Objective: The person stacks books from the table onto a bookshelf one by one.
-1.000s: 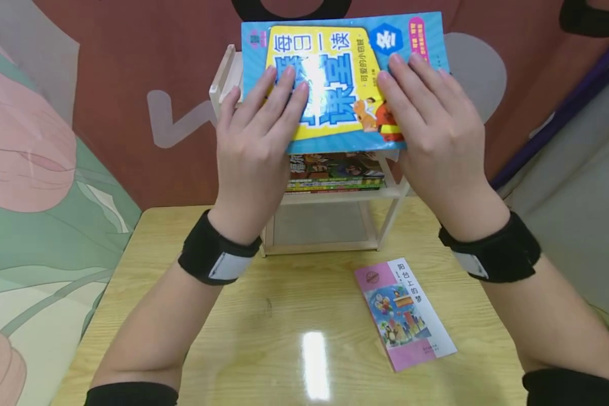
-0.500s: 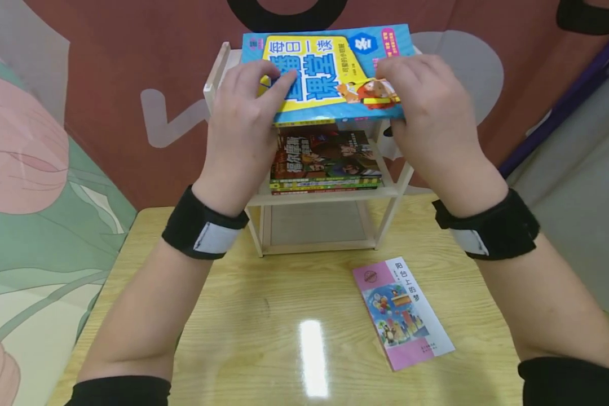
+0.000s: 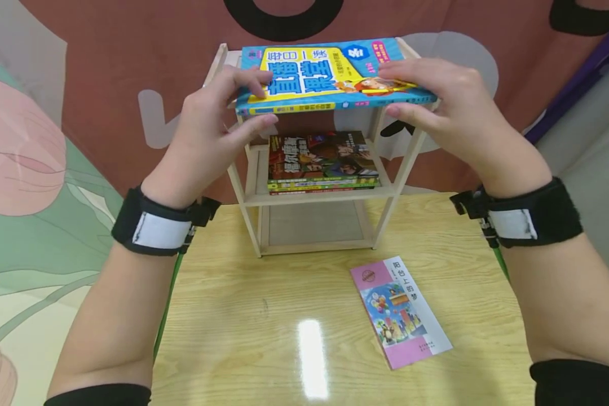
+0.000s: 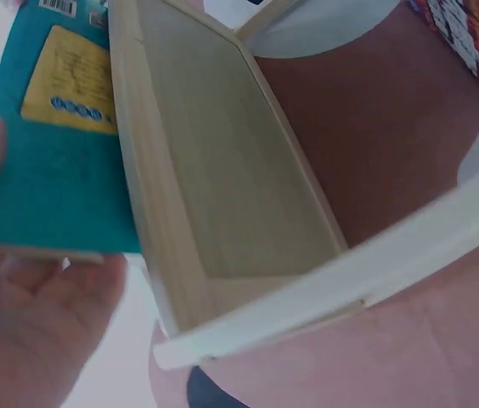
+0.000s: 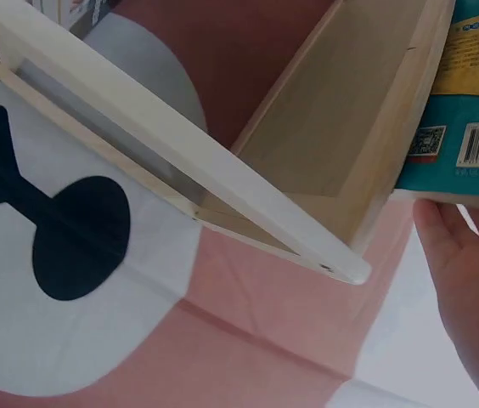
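A blue and yellow book (image 3: 304, 79) lies nearly flat at the top of a small wooden shelf rack (image 3: 317, 198), its spine toward me. My left hand (image 3: 203, 127) grips its left end, fingers curled over the cover and thumb below the spine. At the right end, my right hand (image 3: 451, 107) holds it with fingers across the cover and thumb by the lower front edge. Both wrist views show the book's teal back cover (image 4: 61, 183) jutting out past the rack's top board (image 5: 384, 127). My left hand (image 4: 36, 314) is at the book's edge there.
On the rack's middle shelf sits a stack of several books (image 3: 322, 160), a dark comic-style cover uppermost. A pink and white book (image 3: 401, 313) lies on the wooden table (image 3: 233, 338), front right of the rack. A printed curtain (image 3: 132, 67) hangs behind.
The blue book has come down and tilted flatter onto the rack's top, so its spine shows. Both hands have shifted from lying over the cover to gripping its two ends.
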A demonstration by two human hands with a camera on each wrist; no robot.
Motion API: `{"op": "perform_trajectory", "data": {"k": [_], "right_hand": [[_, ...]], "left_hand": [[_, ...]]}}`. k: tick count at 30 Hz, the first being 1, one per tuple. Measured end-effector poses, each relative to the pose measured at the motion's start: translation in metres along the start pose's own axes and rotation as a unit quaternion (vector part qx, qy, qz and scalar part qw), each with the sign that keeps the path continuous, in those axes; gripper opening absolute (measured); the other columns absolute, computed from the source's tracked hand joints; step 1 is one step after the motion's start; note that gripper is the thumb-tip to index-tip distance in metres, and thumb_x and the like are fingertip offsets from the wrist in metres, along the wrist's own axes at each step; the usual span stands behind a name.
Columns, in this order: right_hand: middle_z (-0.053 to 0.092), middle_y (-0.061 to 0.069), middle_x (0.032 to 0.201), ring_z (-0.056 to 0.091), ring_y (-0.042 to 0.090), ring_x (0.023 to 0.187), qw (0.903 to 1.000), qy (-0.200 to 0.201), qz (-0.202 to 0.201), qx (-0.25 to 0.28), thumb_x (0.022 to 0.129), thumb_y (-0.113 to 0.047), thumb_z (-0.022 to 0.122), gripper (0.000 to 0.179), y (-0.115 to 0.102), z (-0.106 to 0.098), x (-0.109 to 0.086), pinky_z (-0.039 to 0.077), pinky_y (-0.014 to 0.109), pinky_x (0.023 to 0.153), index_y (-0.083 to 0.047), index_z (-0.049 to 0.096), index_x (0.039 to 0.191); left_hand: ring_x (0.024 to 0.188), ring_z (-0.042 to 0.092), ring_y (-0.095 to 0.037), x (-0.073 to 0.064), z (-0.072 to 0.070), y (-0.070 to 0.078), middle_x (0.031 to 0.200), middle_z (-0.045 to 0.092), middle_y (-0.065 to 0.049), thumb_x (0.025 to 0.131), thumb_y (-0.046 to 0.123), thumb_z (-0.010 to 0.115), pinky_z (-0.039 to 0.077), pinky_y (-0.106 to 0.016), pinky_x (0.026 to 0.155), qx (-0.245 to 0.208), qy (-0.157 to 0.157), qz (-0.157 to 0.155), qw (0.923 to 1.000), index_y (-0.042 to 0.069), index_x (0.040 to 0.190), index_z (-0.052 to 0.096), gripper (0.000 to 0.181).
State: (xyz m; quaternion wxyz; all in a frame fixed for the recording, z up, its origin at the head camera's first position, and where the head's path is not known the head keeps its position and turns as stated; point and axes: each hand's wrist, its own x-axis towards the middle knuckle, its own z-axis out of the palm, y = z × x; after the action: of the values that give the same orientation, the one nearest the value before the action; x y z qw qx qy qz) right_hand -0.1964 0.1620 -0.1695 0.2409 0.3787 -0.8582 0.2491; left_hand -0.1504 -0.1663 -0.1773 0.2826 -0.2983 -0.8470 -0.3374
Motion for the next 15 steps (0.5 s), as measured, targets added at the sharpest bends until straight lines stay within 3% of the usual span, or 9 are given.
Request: {"op": "perform_trajectory", "data": {"k": [4, 8, 12, 15], "right_hand": [[0.06, 0.011, 0.137, 0.048, 0.019, 0.115, 0.9984, 0.036, 0.013, 0.043, 0.094, -0.006, 0.073, 0.043, 0.003, 0.006, 0.0, 0.039, 0.014, 0.093, -0.005, 0.063, 0.136], [0.063, 0.007, 0.137, 0.05, 0.015, 0.119, 0.9973, 0.053, 0.029, 0.042, 0.095, -0.007, 0.073, 0.038, 0.0, 0.01, 0.003, 0.039, 0.014, 0.096, -0.005, 0.066, 0.132], [0.064, 0.007, 0.138, 0.053, 0.019, 0.126, 0.9975, 0.054, 0.043, 0.015, 0.098, -0.014, 0.07, 0.037, -0.004, 0.012, 0.009, 0.039, 0.015, 0.099, -0.01, 0.068, 0.135], [0.062, 0.007, 0.139, 0.052, 0.02, 0.129, 0.9977, 0.044, 0.052, 0.003, 0.102, -0.018, 0.065, 0.035, -0.003, 0.014, 0.014, 0.042, 0.02, 0.102, -0.013, 0.068, 0.137]], "left_hand": [[0.131, 0.05, -0.013, -0.003, 0.003, -0.008, 0.134, 0.06, -0.013, 0.096, 0.001, 0.068, 0.044, -0.03, 0.106, -0.062, 0.037, 0.035, 0.9968, -0.011, 0.115, 0.059, 0.023], [0.133, 0.052, -0.015, -0.002, 0.008, -0.012, 0.125, 0.065, -0.014, 0.096, 0.001, 0.068, 0.049, -0.03, 0.101, -0.05, 0.084, 0.055, 0.9937, -0.011, 0.113, 0.065, 0.021], [0.134, 0.051, -0.009, 0.002, 0.011, -0.009, 0.126, 0.069, -0.009, 0.097, 0.007, 0.069, 0.053, -0.027, 0.094, 0.0, 0.11, 0.018, 0.9938, -0.005, 0.119, 0.071, 0.025], [0.132, 0.05, -0.003, 0.006, 0.012, -0.005, 0.132, 0.067, -0.004, 0.1, 0.012, 0.065, 0.054, -0.021, 0.086, 0.044, 0.103, -0.026, 0.9934, 0.002, 0.126, 0.072, 0.029]]}}
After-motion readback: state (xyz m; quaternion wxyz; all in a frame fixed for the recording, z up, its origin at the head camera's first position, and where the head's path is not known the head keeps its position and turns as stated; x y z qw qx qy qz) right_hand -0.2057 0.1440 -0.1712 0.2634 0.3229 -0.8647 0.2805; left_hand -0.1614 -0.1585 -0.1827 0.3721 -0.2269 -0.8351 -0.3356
